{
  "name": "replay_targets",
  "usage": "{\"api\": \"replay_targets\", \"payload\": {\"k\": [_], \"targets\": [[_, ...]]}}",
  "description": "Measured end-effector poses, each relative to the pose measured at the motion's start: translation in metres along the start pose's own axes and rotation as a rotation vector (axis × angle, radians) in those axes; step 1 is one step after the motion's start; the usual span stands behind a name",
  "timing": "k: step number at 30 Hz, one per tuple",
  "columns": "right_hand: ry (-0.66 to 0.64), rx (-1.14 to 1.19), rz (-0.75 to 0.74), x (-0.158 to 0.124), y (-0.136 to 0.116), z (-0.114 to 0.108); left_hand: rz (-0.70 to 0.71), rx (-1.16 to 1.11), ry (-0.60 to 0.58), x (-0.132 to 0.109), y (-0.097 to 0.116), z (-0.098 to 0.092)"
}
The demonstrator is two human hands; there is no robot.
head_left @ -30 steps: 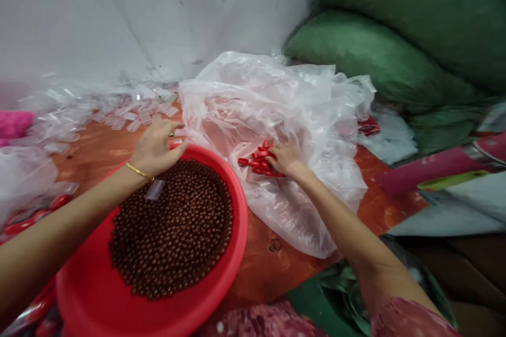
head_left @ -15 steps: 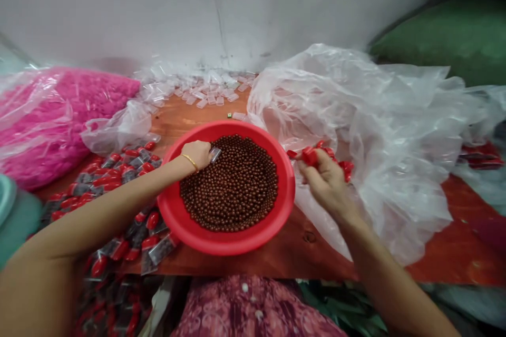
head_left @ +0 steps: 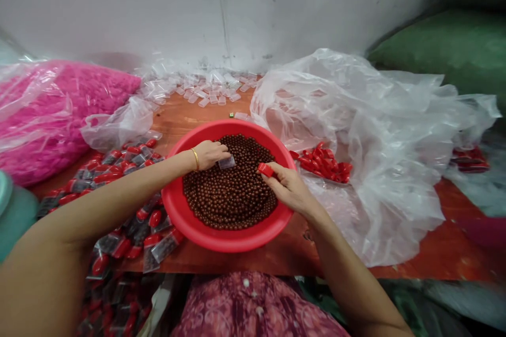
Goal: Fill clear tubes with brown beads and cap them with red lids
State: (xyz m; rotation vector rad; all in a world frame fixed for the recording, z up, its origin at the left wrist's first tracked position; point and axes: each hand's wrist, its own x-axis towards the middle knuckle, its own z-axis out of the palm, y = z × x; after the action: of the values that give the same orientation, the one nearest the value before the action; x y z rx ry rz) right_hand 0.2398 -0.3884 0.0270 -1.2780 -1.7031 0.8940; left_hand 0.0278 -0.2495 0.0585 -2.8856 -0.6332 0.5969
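A red basin (head_left: 227, 243) filled with small round brown balls (head_left: 233, 202) stands in front of me. Over its left part, my left hand (head_left: 210, 155) grips a small clear plastic box (head_left: 226, 162), tilted just above the balls; I cannot tell what is inside it. My right hand (head_left: 288, 183) pinches a red cap (head_left: 265, 169) above the basin's right side. To the right lies a heap of loose red caps (head_left: 326, 163) on clear plastic sheeting. Left of the basin are piled many dark-filled clear boxes with red caps (head_left: 118, 168).
Clear little boxes (head_left: 213, 92) lie scattered by the wall. A bag of pink pieces (head_left: 59, 116) sits at the left, near a teal container (head_left: 13, 216). Crumpled clear plastic (head_left: 379, 131) covers the right of the wooden table (head_left: 179, 116). A green sack (head_left: 446, 47) rests behind it.
My right hand has come left from the heap of red caps to above the basin, bringing one cap. My left hand has shifted slightly right with the clear box.
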Motion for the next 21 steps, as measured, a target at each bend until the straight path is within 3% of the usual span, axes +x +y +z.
{"api": "replay_targets", "payload": {"k": [2,6,7,10,12,21], "targets": [[0.011,0.031,0.012,0.0,-0.001,0.0,-0.034,-0.032,-0.027,0.003,0.004,0.002],[0.032,0.109,0.016,0.0,-0.004,0.0,-0.312,-0.129,-0.004,0.003,0.015,0.001],[0.039,0.131,0.015,0.001,-0.005,0.0,-0.302,-0.144,0.005,0.003,0.017,0.001],[0.05,0.178,0.029,0.001,-0.006,0.0,-0.045,-0.108,-0.004,0.003,0.016,0.004],[0.049,0.186,0.036,0.001,-0.006,0.0,0.051,-0.047,-0.039,0.005,0.014,0.006],[0.056,0.206,0.04,0.0,-0.005,-0.001,-0.279,-0.03,-0.165,-0.008,0.026,-0.001]]}}
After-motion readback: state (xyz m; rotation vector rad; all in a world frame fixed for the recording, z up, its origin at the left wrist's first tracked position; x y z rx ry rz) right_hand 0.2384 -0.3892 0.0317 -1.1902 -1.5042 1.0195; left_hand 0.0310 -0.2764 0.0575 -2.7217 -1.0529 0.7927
